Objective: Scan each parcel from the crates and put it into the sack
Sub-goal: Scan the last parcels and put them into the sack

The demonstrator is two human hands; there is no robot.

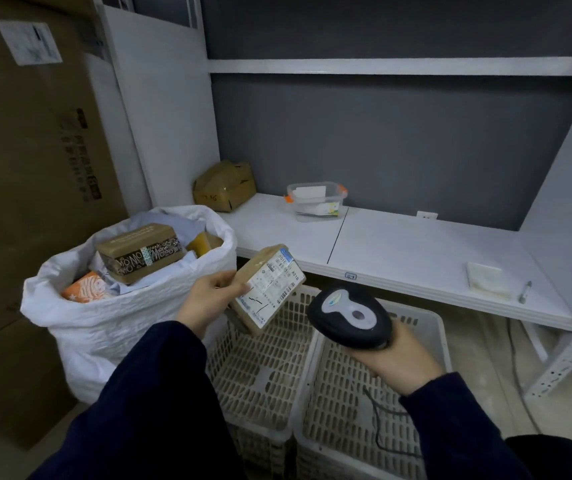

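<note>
- The right hand (400, 358) had its fingers curled round the scanner (350, 315), which was aimed roughly toward the parcel.
- The left hand (208, 299) pinched the parcel (270, 289) by one edge above the crates (260, 372), label up. Squaring the barcode to the scanner, with the thumb clear of it, would likely help.
- The sack (104, 327) stood open just beside the crates, nearly full.
</note>
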